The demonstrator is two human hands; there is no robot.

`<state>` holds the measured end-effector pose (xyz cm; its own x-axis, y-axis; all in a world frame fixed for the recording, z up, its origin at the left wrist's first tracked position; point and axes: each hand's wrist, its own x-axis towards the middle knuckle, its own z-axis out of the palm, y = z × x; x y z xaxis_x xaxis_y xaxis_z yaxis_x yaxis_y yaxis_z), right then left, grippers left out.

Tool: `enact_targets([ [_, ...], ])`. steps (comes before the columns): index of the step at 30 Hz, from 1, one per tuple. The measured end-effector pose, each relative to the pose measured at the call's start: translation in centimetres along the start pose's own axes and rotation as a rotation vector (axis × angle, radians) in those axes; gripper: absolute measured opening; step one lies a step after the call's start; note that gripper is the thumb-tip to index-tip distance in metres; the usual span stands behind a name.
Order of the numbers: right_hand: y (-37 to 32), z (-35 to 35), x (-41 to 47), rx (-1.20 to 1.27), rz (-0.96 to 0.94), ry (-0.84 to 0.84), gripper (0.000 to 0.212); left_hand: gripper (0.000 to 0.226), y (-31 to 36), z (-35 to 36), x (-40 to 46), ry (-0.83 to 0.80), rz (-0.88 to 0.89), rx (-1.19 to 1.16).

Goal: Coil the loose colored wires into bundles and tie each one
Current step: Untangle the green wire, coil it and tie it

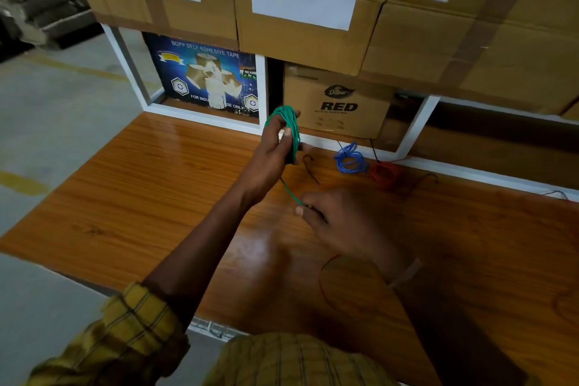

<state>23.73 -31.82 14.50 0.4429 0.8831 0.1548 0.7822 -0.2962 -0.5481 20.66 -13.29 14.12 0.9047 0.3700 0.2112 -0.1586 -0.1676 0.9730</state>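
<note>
Stacked cardboard boxes [313, 9] fill the far side, their tops cut off by the frame; one label on the right sits upside down and is too blurred to read fully. Below them a white shelf frame [263, 94] holds a blue tape carton [206, 75] and a smaller brown carton [338, 103], both partly hidden by the boxes above. The glossy wooden table [141, 197] runs from near to far, its right end out of view. The left hand [272, 147] is raised over the far middle of the table, its fingers closed through a green wire coil [289, 131] wrapped round them. A loose green strand drops to the right hand [341, 222], which is blurred; it seems to pinch the strand's end, though the fingertips are hard to make out. To the right, at the far edge, lie a blue wire bundle [350, 160] and a dim red wire bundle [384, 175], just beside each other.
</note>
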Motion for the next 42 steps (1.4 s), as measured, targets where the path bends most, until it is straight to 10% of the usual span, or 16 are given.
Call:
enact_targets([
  [12,1.4,-9.5,4.3,-0.033,-0.13,0.22,0.022,0.042,-2.0,-2.0,-1.8,-0.303,-0.116,0.285],
  [26,7.4,-9.8,8.1,-0.004,-0.203,0.377,0.011,0.041,0.8,-2.1,-3.2,-0.581,-0.148,-0.096],
  [42,5.4,4.9,4.6,0.369,0.153,0.475,0.011,0.043,0.8,-1.3,0.4,-0.192,-0.216,-0.949],
])
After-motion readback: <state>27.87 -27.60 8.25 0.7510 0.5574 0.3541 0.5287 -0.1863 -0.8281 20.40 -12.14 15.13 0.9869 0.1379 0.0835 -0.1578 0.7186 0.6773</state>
